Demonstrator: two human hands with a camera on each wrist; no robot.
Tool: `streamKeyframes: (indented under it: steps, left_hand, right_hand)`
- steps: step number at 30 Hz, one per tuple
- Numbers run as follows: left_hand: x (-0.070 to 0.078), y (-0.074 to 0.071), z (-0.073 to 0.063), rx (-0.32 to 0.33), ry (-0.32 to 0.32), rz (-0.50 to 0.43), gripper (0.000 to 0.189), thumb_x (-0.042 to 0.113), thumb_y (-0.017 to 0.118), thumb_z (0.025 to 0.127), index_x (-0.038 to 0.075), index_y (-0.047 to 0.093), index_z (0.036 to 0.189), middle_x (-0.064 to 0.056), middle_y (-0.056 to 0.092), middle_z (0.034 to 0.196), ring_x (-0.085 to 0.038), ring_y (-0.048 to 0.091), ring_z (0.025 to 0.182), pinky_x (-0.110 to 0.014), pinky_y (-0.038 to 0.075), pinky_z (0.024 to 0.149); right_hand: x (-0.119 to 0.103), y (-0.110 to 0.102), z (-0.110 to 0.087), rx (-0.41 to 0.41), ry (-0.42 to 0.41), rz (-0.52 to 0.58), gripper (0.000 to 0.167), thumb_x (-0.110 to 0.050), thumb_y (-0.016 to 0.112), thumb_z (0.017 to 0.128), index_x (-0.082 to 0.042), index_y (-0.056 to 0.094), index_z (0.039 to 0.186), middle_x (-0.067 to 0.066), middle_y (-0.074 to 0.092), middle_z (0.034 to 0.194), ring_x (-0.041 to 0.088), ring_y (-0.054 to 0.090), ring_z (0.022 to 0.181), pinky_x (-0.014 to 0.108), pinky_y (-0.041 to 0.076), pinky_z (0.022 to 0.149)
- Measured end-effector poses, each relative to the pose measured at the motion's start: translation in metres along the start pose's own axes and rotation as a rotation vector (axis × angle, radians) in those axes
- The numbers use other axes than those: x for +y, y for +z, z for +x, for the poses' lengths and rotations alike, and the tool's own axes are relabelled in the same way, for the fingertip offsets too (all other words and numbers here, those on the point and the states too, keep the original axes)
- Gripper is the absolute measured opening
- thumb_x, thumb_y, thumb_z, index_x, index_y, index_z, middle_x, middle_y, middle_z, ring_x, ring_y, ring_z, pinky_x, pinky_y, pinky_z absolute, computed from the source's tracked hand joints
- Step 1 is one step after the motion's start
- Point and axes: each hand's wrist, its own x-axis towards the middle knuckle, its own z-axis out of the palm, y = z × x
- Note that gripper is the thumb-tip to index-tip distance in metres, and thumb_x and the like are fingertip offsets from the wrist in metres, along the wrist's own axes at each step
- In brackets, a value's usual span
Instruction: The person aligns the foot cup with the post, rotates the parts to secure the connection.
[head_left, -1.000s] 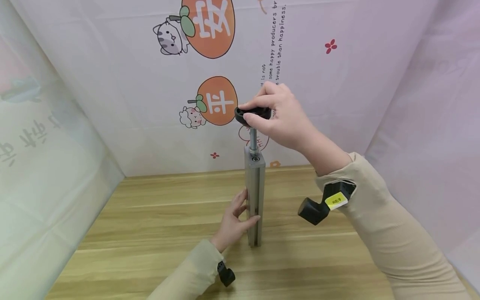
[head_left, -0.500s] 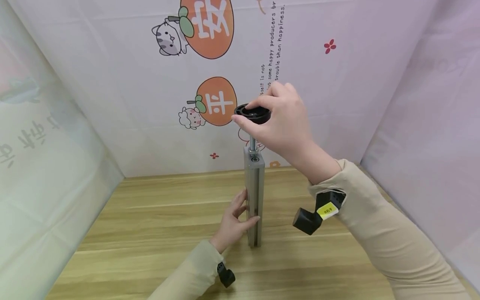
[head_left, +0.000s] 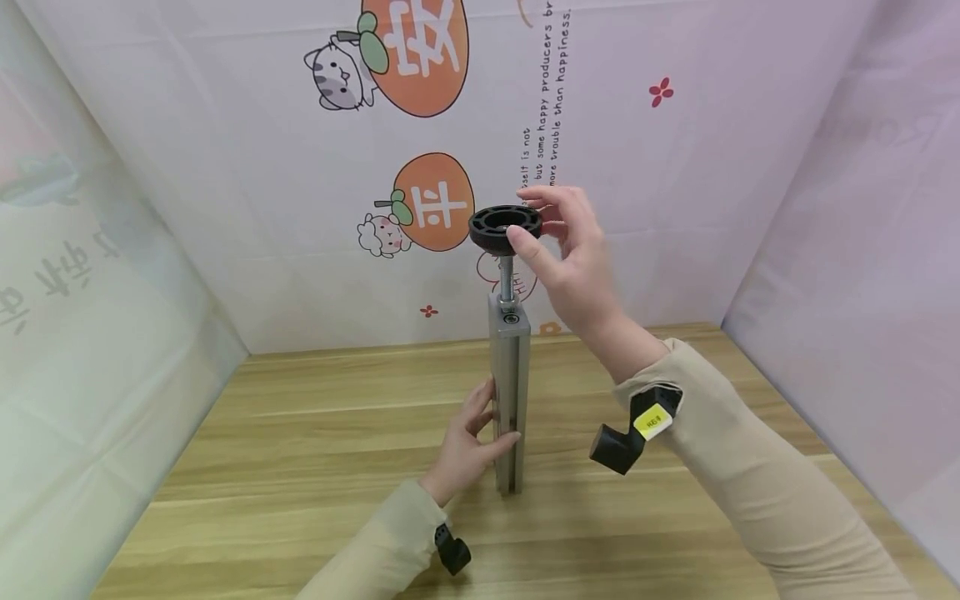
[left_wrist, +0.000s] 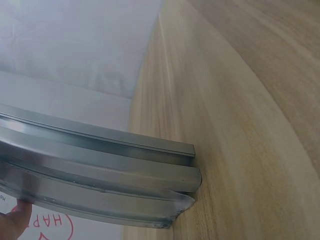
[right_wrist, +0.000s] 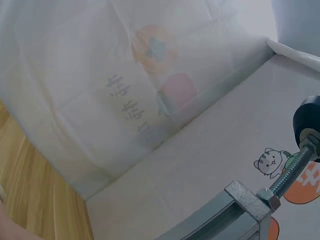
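A grey aluminium profile (head_left: pixel 512 400) stands upright on the wooden table. My left hand (head_left: pixel 465 446) grips its lower half, thumb across the near face and fingers on the left side. From the profile's top end rises a threaded rod (head_left: pixel 507 279) with a nut (right_wrist: pixel 269 199) at its base. A round black levelling foot (head_left: pixel 504 229) caps the rod. My right hand (head_left: pixel 573 258) holds the foot's right side between the thumb on the near rim and the curved fingers behind. In the left wrist view, the profile's bottom end (left_wrist: pixel 175 185) meets the table.
Behind the profile hangs a white printed cloth (head_left: pixel 315 208) with fruit and animal drawings. More cloth walls stand at left (head_left: pixel 90 333) and right (head_left: pixel 840 275). The wooden table (head_left: pixel 315 433) spreads between them.
My right hand first pinches the foot's left side, then its thumb and fingers shift round to the right side. The left hand and the profile stay in place.
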Motion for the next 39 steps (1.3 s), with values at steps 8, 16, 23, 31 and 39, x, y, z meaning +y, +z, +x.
streamKeyframes:
  steps: [8,16,23,31,39]
  left_hand:
    - [-0.004,0.001,0.0,-0.001,0.06,-0.011,0.094,-0.011,0.068,0.079,0.045,0.027,0.144,0.006,0.035,0.142,0.001,0.04,0.122,-0.024,0.044,0.097]
    - [-0.002,0.001,0.0,0.006,0.028,0.025,0.095,-0.009,0.069,0.079,0.047,0.026,0.142,-0.024,0.034,0.143,0.002,0.039,0.123,-0.028,0.045,0.097]
    - [-0.003,0.001,0.001,0.006,0.046,0.014,0.094,-0.01,0.068,0.08,0.046,0.026,0.143,-0.021,0.035,0.143,0.001,0.039,0.123,-0.026,0.045,0.096]
    - [-0.005,0.0,0.0,0.005,0.043,0.026,0.094,-0.009,0.068,0.08,0.045,0.026,0.144,-0.02,0.035,0.143,0.002,0.039,0.123,-0.028,0.045,0.096]
    - [-0.004,0.001,-0.001,0.015,0.036,0.018,0.094,-0.01,0.068,0.079,0.046,0.027,0.143,-0.003,0.034,0.146,0.002,0.038,0.124,-0.026,0.045,0.096]
  right_hand:
    - [0.019,0.009,0.0,-0.094,0.278,0.69,0.041,-0.022,0.057,0.089,-0.008,0.044,0.125,0.006,0.051,0.111,0.014,0.054,0.1,0.025,0.043,0.092]
    - [0.03,0.007,0.01,-0.387,0.359,1.097,0.052,-0.037,0.068,0.082,-0.018,0.049,0.127,0.01,0.052,0.117,0.021,0.055,0.105,0.033,0.046,0.093]
    - [0.025,0.011,0.019,-0.415,0.363,1.206,0.044,-0.023,0.063,0.08,-0.014,0.053,0.122,0.012,0.051,0.118,0.024,0.051,0.109,0.032,0.045,0.097]
    - [0.025,0.011,0.021,-0.382,0.306,1.164,0.034,-0.018,0.065,0.074,-0.013,0.066,0.108,0.005,0.055,0.114,0.019,0.05,0.112,0.03,0.04,0.099]
    - [0.024,0.011,0.02,-0.329,0.352,1.142,0.032,-0.019,0.07,0.071,-0.017,0.069,0.102,0.004,0.054,0.108,0.021,0.046,0.107,0.032,0.041,0.088]
